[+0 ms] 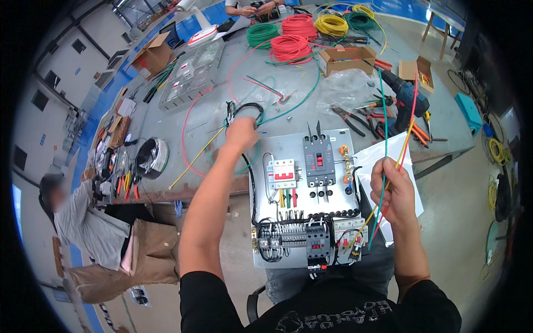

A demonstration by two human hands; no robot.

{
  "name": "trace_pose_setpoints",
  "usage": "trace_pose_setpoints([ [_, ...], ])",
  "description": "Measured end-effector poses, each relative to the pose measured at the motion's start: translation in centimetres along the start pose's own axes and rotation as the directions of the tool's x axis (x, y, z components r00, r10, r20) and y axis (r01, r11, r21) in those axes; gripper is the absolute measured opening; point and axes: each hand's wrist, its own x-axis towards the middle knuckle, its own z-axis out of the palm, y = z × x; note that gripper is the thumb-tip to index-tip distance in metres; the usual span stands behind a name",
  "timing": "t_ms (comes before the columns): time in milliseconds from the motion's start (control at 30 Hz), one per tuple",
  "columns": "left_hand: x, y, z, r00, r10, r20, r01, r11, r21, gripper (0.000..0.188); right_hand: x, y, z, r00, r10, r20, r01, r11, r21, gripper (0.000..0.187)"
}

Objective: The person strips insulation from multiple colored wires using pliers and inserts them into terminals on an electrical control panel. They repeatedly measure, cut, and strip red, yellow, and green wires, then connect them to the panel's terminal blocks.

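Observation:
My right hand (392, 188) is closed round several loose wires: a green wire (384, 111), a red wire (412, 105) and a yellow wire (407, 139), their lengths sticking out above and below the fist. Over the table, my left hand (242, 134) is curled at a black cable bundle (251, 105), which loops out beyond it; the fingertips are mostly hidden. That bundle runs down to the left edge of a metal mounting panel (261, 202) resting before me. On the panel sit a large grey breaker (318, 161), a white breaker with red levers (284, 173) and a contactor (316, 247).
Red wire coils (291, 49), green coils (261, 35) and yellow coils (331, 25) lie at the back. At right are a cordless drill (408, 102), pliers (350, 121) and a cardboard box (347, 60). A co-worker (100, 216) sits left; another person's hands (266, 8) work at the far edge.

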Motion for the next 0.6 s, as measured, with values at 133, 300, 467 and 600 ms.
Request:
trace_pose_setpoints([
  [133,2.2,0.0,-2.7,0.929,-0.123,0.349,0.272,0.868,-0.416,0.019,0.8,-0.4,-1.3,1.0,0.013,0.005,-0.013,0.998,0.063,0.032],
  [300,5.7,-0.1,-12.4,0.976,-0.199,-0.086,0.065,0.649,-0.758,0.028,1.6,-0.6,-2.0,1.0,0.025,0.011,-0.026,0.996,0.086,0.036],
  [467,11.2,-1.0,-20.8,0.94,-0.213,-0.266,-0.095,0.586,-0.805,0.024,2.8,-0.5,-3.6,1.0,0.017,0.024,-0.02,0.988,0.151,0.037],
  [600,18.2,-3.7,-25.0,0.913,-0.119,-0.391,-0.262,0.561,-0.785,0.021,4.0,-0.4,-4.0,0.998,0.047,0.039,-0.054,0.979,0.194,0.036],
])
